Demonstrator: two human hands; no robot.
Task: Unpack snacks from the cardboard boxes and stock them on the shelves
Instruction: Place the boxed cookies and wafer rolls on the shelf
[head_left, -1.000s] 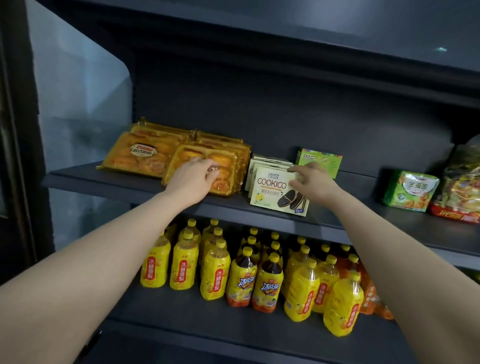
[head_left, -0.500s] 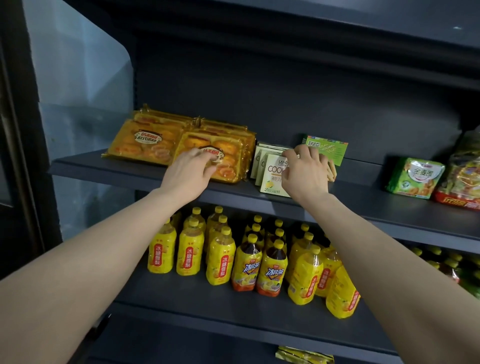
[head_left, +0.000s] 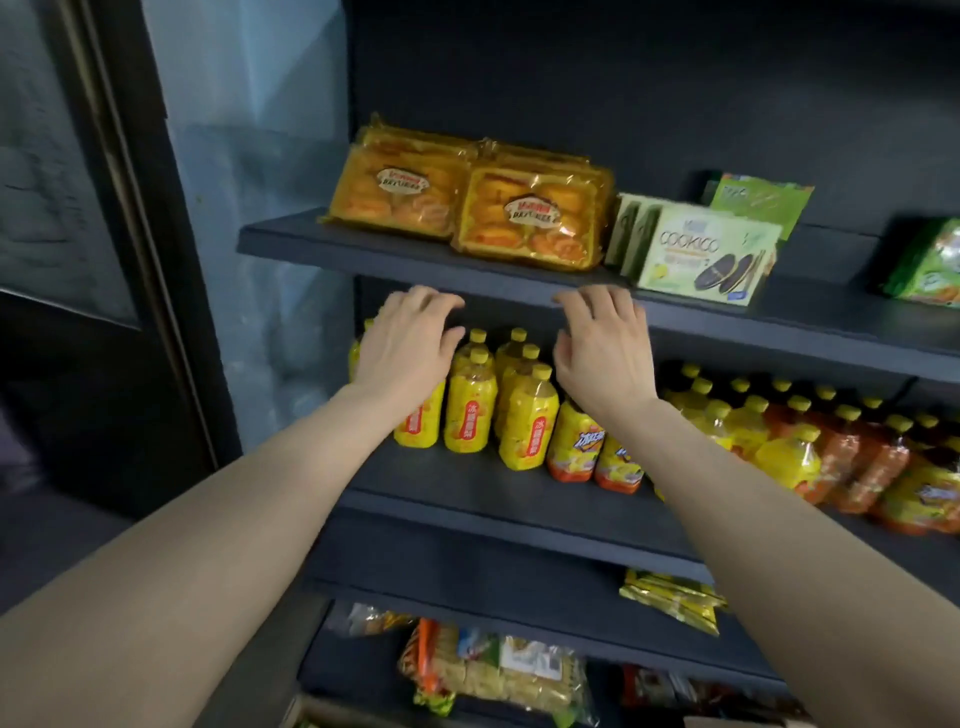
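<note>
Two yellow pastry packs (head_left: 530, 218) lean at the left of the upper dark shelf (head_left: 415, 262). Beside them stand pale green COOKICO cookie boxes (head_left: 701, 252), with a brighter green box (head_left: 761, 197) behind. My left hand (head_left: 408, 343) hovers just below the shelf's front edge, fingers relaxed and holding nothing. My right hand (head_left: 602, 345) hangs level with it to the right, also relaxed and holding nothing. Both hands are in front of the drink bottles, apart from the snacks.
Yellow drink bottles (head_left: 467, 415) and orange ones (head_left: 852, 457) fill the middle shelf. A green snack bag (head_left: 930, 265) lies at the upper right. Gold packets (head_left: 672, 597) and a noodle pack (head_left: 498, 670) sit on lower shelves. A glass panel (head_left: 249, 156) bounds the left side.
Both hands have let go of the pastry pack and the cookie box and dropped below the upper shelf edge. The view has tilted down, showing lower shelves.
</note>
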